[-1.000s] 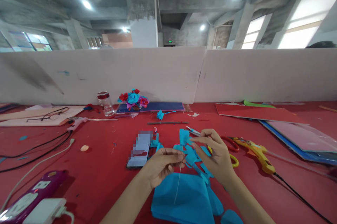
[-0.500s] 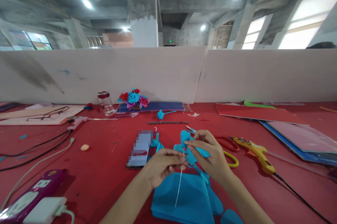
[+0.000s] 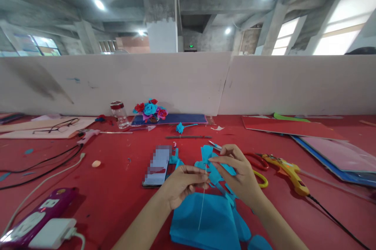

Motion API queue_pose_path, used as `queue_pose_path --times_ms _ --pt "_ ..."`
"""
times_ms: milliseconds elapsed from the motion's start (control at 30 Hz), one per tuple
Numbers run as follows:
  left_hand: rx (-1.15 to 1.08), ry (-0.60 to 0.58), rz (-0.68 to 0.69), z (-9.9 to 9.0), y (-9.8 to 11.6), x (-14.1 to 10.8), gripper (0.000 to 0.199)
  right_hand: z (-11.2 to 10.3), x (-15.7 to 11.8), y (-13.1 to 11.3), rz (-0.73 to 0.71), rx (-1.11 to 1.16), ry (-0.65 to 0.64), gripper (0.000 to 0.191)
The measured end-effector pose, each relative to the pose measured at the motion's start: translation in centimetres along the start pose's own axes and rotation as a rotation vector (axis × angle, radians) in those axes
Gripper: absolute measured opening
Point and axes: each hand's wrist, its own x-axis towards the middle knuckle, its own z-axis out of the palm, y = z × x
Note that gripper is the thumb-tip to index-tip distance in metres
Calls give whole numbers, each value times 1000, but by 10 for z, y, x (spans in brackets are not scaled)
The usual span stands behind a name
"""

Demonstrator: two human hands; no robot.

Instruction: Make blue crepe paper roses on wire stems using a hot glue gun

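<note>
A thin pale wire (image 3: 201,212) hangs below the fingers of my left hand (image 3: 188,182), which pinches it near the centre. Close to the wire's top, my right hand (image 3: 239,171) has its thumb and fingertips together at a small blue paper flower (image 3: 206,152). More blue pieces lie behind and below the right hand. Beneath both hands sits a stack of blue sheets (image 3: 202,220). What exactly the right fingertips grip is too small to tell.
A phone (image 3: 158,165) lies left of the hands. Scissors (image 3: 261,178) and a yellow glue gun (image 3: 289,171) are on the right. Farther back stand a glass jar (image 3: 119,116) and a paper bouquet (image 3: 150,109). A purple power strip (image 3: 38,212) is at the lower left.
The view has shifted slightly, moving most things a little to the right. Both hands keep nearly the same pose at the wire and flower.
</note>
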Motion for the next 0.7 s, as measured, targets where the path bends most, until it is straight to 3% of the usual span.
queue_pose_path --times_ms 267,433,600,700 --pt "16 1 9 -2 -2 2 22 1 -2 -1 -35 -5 -63 18" --pt "126 6 64 -1 -2 0 17 -3 -3 6 114 80 0 14" --pt "313 27 186 3 -3 -2 13 -5 -3 10 167 110 59 18" --pt "385 71 414 4 -4 -1 12 -5 -3 4 78 162 84 20"
